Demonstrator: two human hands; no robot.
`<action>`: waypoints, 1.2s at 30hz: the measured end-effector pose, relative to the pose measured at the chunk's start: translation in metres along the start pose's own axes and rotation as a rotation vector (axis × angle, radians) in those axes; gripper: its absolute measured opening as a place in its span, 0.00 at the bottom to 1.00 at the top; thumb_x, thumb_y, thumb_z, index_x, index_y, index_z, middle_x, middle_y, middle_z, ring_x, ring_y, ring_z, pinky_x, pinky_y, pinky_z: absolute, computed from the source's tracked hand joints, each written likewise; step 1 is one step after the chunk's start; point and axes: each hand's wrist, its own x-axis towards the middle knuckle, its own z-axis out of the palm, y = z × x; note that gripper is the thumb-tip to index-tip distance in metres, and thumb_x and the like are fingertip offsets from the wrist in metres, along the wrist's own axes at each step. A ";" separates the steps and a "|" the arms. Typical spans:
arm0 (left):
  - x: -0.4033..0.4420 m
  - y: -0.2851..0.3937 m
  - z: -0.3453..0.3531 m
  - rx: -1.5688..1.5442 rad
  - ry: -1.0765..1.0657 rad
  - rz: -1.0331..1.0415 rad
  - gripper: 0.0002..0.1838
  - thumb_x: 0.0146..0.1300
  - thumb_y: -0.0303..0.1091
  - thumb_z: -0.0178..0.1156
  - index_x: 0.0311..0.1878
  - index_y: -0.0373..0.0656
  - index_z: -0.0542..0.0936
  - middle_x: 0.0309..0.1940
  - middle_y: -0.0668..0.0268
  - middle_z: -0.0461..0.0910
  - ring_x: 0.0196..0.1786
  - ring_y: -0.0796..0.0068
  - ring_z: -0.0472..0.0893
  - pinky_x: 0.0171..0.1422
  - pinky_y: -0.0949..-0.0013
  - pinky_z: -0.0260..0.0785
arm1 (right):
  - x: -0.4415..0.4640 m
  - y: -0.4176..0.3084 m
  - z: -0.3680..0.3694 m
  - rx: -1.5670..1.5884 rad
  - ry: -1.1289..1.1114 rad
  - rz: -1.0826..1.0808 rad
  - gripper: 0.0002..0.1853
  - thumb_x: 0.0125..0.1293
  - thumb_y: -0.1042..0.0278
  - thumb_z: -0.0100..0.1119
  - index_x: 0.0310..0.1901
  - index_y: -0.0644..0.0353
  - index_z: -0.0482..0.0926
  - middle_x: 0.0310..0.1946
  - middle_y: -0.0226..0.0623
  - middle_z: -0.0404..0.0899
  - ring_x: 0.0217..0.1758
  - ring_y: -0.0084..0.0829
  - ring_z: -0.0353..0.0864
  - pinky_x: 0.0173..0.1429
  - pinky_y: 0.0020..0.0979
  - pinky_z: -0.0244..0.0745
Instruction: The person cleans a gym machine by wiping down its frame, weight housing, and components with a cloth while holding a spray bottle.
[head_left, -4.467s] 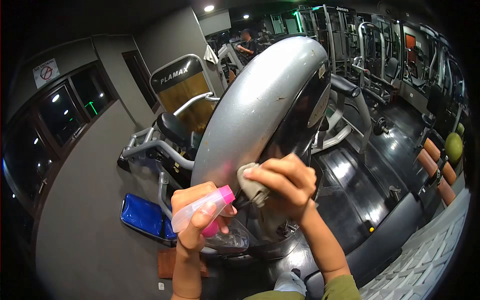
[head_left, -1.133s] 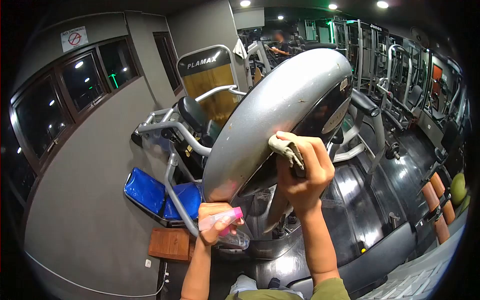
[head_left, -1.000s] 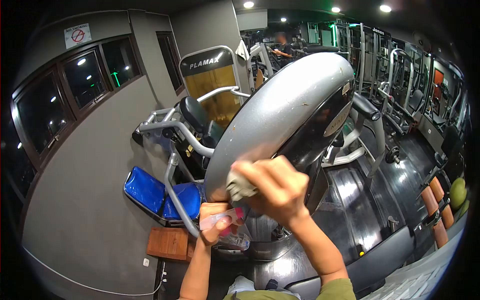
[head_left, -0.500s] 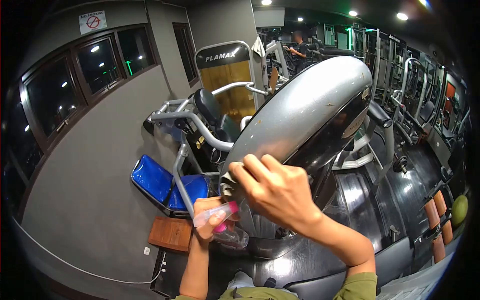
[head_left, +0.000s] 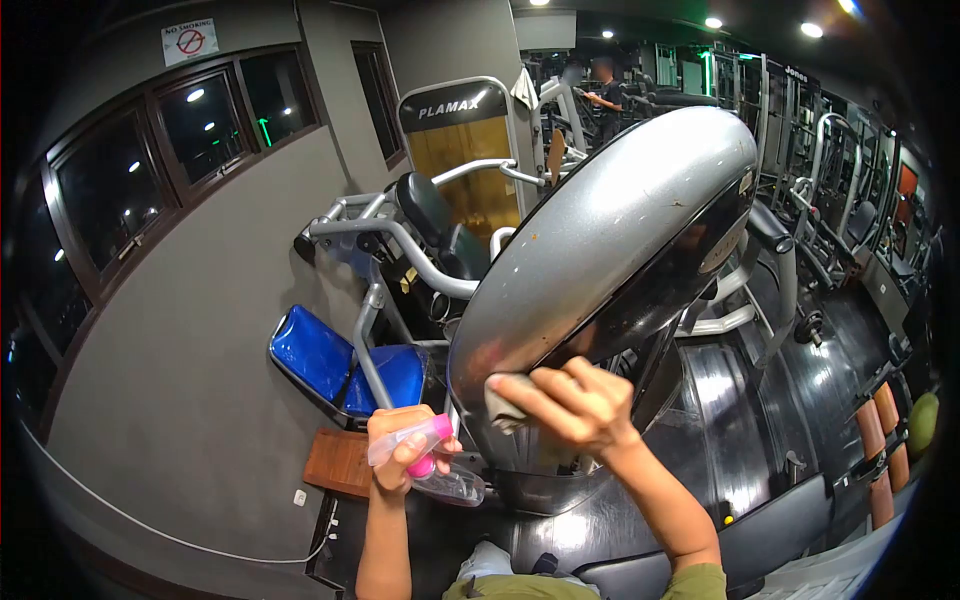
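My left hand [head_left: 398, 452] is closed around the neck of a spray bottle [head_left: 455, 487], which has a clear body, a pink collar and a cloudy spray head with a pink tip. The bottle is tilted, its body pointing down to the right. In my right hand [head_left: 582, 402] a crumpled greyish cloth [head_left: 503, 408] is bunched under the fingers. The cloth lies against the lower end of a big curved silver and black machine cover [head_left: 620, 225]. Small marks and scuffs dot the silver surface. Part of the cloth is hidden by my fingers.
Beyond the cover stands a machine with a PLAMAX panel [head_left: 460, 150]. A blue padded seat [head_left: 312, 352] and a wooden block [head_left: 336, 462] are at the left wall. A black bench [head_left: 770, 530] lies at lower right. Another person [head_left: 606, 100] stands far back.
My right hand and the cloth have moved down and to the right along the cover's lower end. My left hand has shifted slightly left and down with the spray bottle.
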 end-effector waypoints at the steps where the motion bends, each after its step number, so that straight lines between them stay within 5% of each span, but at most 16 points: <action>1: -0.001 -0.001 -0.001 0.001 0.005 0.018 0.26 0.56 0.48 0.55 0.28 0.26 0.83 0.23 0.52 0.82 0.18 0.70 0.80 0.23 0.73 0.73 | 0.000 0.009 -0.003 -0.013 0.083 -0.003 0.24 0.45 0.66 0.67 0.50 0.47 0.89 0.28 0.21 0.74 0.23 0.20 0.69 0.25 0.22 0.66; 5: -0.005 -0.005 -0.003 0.006 0.011 0.016 0.27 0.57 0.48 0.54 0.27 0.26 0.83 0.23 0.52 0.82 0.18 0.70 0.80 0.23 0.73 0.72 | 0.006 0.019 -0.013 0.046 0.314 0.338 0.21 0.41 0.70 0.74 0.43 0.52 0.90 0.30 0.29 0.82 0.26 0.27 0.77 0.28 0.28 0.73; 12: -0.003 -0.012 0.002 -0.028 -0.019 0.005 0.27 0.58 0.47 0.53 0.27 0.25 0.82 0.22 0.52 0.81 0.17 0.70 0.80 0.23 0.73 0.72 | -0.042 -0.002 0.018 0.040 0.067 0.117 0.23 0.47 0.64 0.69 0.49 0.39 0.89 0.31 0.20 0.77 0.25 0.22 0.72 0.26 0.24 0.69; 16: -0.007 -0.014 0.002 -0.039 -0.009 -0.007 0.27 0.58 0.47 0.53 0.27 0.25 0.82 0.22 0.53 0.81 0.18 0.70 0.80 0.23 0.73 0.72 | -0.043 0.016 0.012 0.044 0.321 0.277 0.21 0.44 0.73 0.78 0.43 0.51 0.85 0.31 0.31 0.78 0.25 0.32 0.74 0.26 0.30 0.68; 19: -0.008 -0.019 0.002 -0.059 0.013 -0.017 0.26 0.58 0.46 0.53 0.26 0.25 0.80 0.21 0.51 0.80 0.16 0.69 0.79 0.22 0.71 0.72 | -0.053 0.004 0.027 0.094 0.370 0.345 0.21 0.45 0.78 0.76 0.43 0.52 0.84 0.31 0.33 0.79 0.25 0.33 0.75 0.26 0.30 0.69; 23: -0.007 -0.018 0.005 -0.053 -0.004 -0.045 0.26 0.59 0.47 0.54 0.27 0.26 0.82 0.22 0.53 0.81 0.18 0.70 0.80 0.24 0.73 0.72 | -0.062 -0.022 0.045 0.129 0.200 0.238 0.20 0.42 0.76 0.71 0.41 0.46 0.89 0.30 0.28 0.77 0.25 0.29 0.75 0.25 0.28 0.68; 28: -0.009 -0.020 0.006 -0.061 0.035 -0.048 0.27 0.59 0.48 0.54 0.28 0.26 0.82 0.23 0.53 0.81 0.18 0.71 0.80 0.24 0.74 0.72 | -0.078 -0.015 0.044 0.102 0.199 0.306 0.21 0.44 0.66 0.79 0.44 0.47 0.88 0.33 0.30 0.79 0.26 0.29 0.77 0.26 0.28 0.70; 36: -0.005 -0.010 0.025 0.134 0.205 0.016 0.27 0.62 0.49 0.53 0.31 0.25 0.79 0.24 0.54 0.81 0.19 0.72 0.80 0.24 0.72 0.75 | -0.074 -0.039 0.049 0.452 0.500 0.610 0.23 0.48 0.82 0.64 0.49 0.54 0.80 0.37 0.43 0.82 0.31 0.37 0.83 0.31 0.31 0.76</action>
